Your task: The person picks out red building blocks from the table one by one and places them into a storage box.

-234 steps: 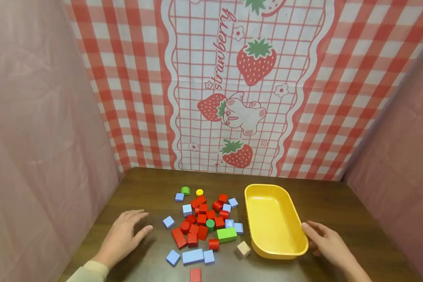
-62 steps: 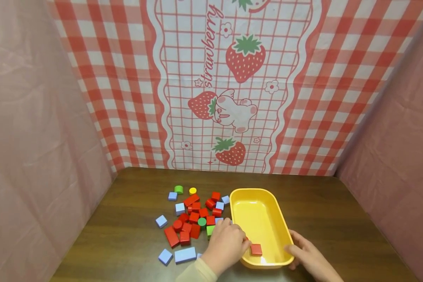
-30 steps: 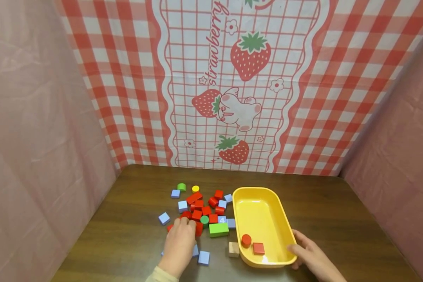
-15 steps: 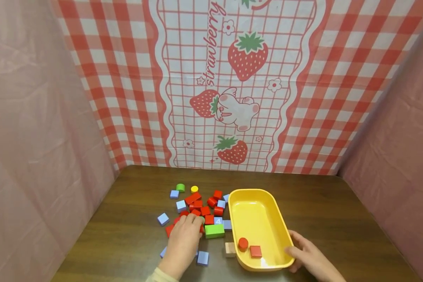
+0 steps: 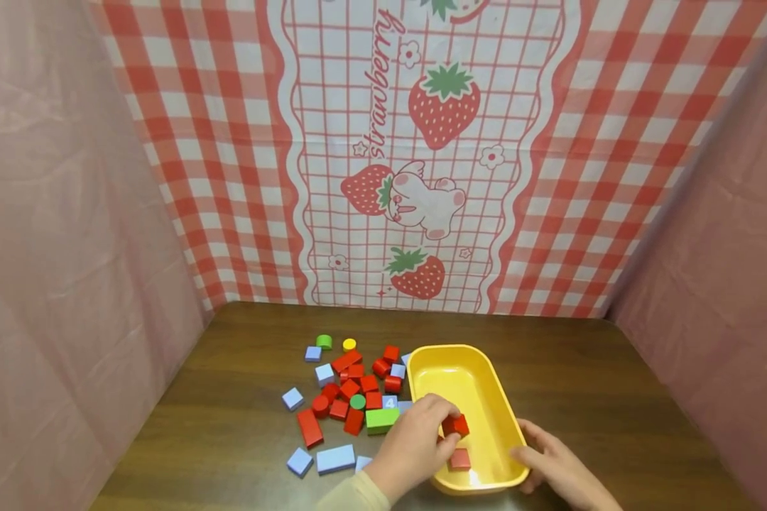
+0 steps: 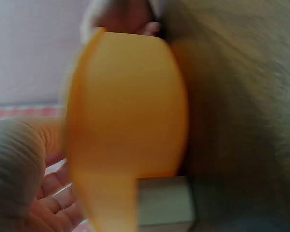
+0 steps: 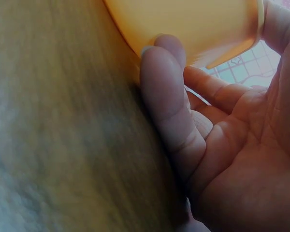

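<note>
In the head view my left hand (image 5: 415, 440) reaches over the near-left rim of the yellow tray (image 5: 482, 408) and pinches a red cube (image 5: 458, 424) between thumb and fingers. Beneath it a red block (image 5: 460, 460) lies on the tray floor; the red cylinder is mostly hidden by the hand. My right hand (image 5: 552, 458) grips the tray's near-right rim, thumb on top. The right wrist view shows its curled fingers (image 7: 166, 92) against the outer wall. To the left spreads a pile of small blocks, among them a red oblong (image 5: 309, 427) and a green oblong (image 5: 381, 421).
Light blue blocks lie around the pile, including an oblong (image 5: 335, 459) at the front and a cube (image 5: 292, 399) at the left. A wooden cube (image 6: 165, 200) stands close beside the tray. A strawberry-print cloth (image 5: 409, 177) hangs behind the table.
My left hand has moved right from the pile to over the tray, bringing a red cube. Earlier, a red block and a red cylinder came into the tray, which has shifted slightly left.
</note>
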A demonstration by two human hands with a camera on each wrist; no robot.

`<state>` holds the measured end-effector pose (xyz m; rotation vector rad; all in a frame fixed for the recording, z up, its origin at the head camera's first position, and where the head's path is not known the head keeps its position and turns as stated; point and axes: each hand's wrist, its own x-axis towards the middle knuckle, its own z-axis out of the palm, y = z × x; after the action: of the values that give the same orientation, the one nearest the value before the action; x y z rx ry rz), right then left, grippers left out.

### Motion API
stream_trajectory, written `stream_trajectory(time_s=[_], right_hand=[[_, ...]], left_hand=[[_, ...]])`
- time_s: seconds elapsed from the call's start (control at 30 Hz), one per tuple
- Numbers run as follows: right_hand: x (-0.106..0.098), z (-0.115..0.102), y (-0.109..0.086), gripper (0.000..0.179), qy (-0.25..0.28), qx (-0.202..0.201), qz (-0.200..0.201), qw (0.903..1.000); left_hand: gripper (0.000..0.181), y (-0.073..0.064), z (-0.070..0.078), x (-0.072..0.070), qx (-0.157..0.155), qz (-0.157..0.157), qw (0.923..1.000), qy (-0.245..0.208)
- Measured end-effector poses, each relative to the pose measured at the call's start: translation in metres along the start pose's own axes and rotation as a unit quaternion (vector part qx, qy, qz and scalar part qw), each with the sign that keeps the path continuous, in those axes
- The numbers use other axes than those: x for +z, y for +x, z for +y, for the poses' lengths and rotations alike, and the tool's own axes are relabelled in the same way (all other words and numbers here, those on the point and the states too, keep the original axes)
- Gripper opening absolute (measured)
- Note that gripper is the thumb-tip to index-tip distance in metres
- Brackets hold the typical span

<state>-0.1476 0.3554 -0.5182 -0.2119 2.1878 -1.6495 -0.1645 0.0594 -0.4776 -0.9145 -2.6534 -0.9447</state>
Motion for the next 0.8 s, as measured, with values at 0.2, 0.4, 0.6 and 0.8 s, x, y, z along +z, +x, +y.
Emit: stream_trajectory(time_s=[0.2, 0.4, 0.6, 0.8], right_hand=[[0.001, 0.002, 0.0, 0.062, 0.008, -0.008, -0.006, 0.9999], [0.0, 0.002, 0.0, 0.06, 0.005, -0.016, -0.006, 0.9998], [0.0, 0.002, 0.0, 0.059, 0.008, -0.014, -0.012, 0.9998], [-0.001, 0.003, 0.001, 0.058, 0.01, -0.017, -0.014, 0.9997]], left_hand=[[0.023, 0.003, -0.001, 0.015, -0.008, -0.006, 0.996, 0.089], [0.026, 0.006, 0.005, 0.014, -0.038, -0.046, 0.9923, 0.109], [0.023, 0.008, 0.007, 0.014, -0.045, -0.056, 0.9906, 0.117], [0.017, 0.008, 0.006, 0.016, -0.037, -0.043, 0.9914, 0.118]])
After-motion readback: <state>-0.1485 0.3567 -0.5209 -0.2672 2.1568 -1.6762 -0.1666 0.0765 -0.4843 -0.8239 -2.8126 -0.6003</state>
